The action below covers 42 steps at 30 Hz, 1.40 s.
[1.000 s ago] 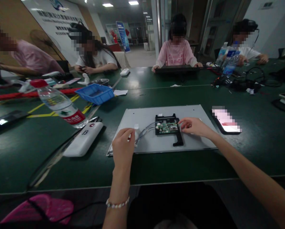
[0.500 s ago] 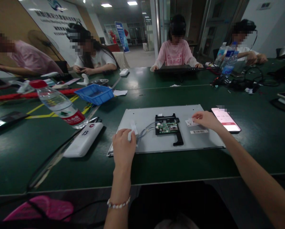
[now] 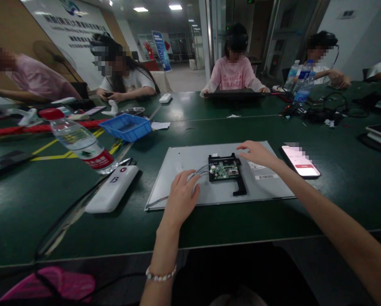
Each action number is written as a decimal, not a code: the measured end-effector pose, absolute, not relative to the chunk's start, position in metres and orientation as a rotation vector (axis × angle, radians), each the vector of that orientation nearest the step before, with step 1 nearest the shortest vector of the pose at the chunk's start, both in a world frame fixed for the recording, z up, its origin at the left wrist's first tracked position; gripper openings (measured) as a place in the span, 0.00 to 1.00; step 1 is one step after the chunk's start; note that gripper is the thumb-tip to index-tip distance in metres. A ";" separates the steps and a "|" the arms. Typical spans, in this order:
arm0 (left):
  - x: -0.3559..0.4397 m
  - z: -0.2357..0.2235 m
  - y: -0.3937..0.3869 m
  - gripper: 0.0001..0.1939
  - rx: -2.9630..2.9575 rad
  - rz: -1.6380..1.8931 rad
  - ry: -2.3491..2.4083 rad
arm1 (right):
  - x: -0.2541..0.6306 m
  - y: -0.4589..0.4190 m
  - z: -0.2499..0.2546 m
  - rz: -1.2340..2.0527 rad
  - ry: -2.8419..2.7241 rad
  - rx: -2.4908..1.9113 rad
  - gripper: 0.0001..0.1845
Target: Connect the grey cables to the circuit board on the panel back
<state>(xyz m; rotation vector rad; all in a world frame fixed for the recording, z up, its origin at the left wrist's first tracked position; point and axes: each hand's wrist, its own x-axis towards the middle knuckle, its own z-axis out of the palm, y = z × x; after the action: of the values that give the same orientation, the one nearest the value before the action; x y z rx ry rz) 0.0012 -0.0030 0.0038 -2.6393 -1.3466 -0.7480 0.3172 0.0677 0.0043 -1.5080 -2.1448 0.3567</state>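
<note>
A flat grey panel lies on the green table in front of me. On its middle sits a black bracket holding a green circuit board. Grey wires run left from the board and pass partly under my left hand. That hand has its fingers apart over the panel, close to the wires; whether it touches them I cannot tell. My right hand reaches in from the right with fingers stretched out, near the bracket's upper right corner. It holds nothing that I can see. A barcode label shows below it.
Left of the panel are a white power bank, a water bottle and a blue basket. A lit phone lies to the right. Several people sit around the table, one opposite behind a dark flat panel.
My left hand has moved right, opened, and no longer pinches the small white piece seen before. My right hand went right to a label, then came back left toward the bracket.
</note>
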 end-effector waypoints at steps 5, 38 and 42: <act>0.004 0.004 -0.006 0.14 -2.709 -0.721 -1.298 | 0.281 0.092 0.010 0.321 -2.396 -1.290 0.17; 0.004 0.005 -0.006 0.15 -2.766 -0.728 -1.254 | 0.358 0.053 -0.006 0.557 -2.199 -1.669 0.20; 0.004 0.004 -0.005 0.14 -2.783 -0.711 -1.260 | 0.357 0.041 -0.006 0.692 -2.126 -1.696 0.16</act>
<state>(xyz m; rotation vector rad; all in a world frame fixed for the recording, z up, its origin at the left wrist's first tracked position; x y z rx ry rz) 0.0044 -0.0053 0.0039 -2.7835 -1.2598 -0.7109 0.3572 0.0405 -0.0057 -1.6955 -2.1259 0.6920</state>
